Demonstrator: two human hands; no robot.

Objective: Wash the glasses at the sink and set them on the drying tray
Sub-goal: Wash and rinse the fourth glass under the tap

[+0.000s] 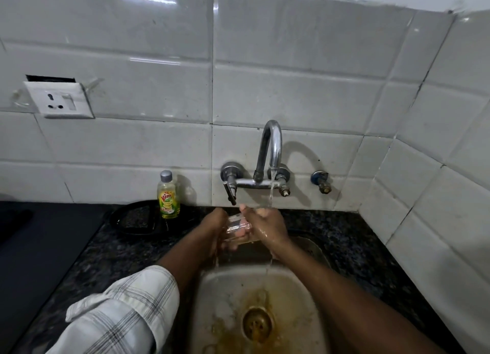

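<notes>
Over the stained steel sink's (212, 287) back edge, the left hand (214, 227) is gripping a clear drinking glass (237, 225); the wet right hand's (267, 225) fingers are closing on it too, under the chrome tap's (270, 146) stream.

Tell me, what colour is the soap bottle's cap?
Grey, on the yellow-green soap bottle, seen in the head view.

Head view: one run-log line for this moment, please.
stage: rinsing | left hand: holds glass | right hand: on glass, under tap stream | water: running | tray: unseen

Dim, tile glare, edges warped
</notes>
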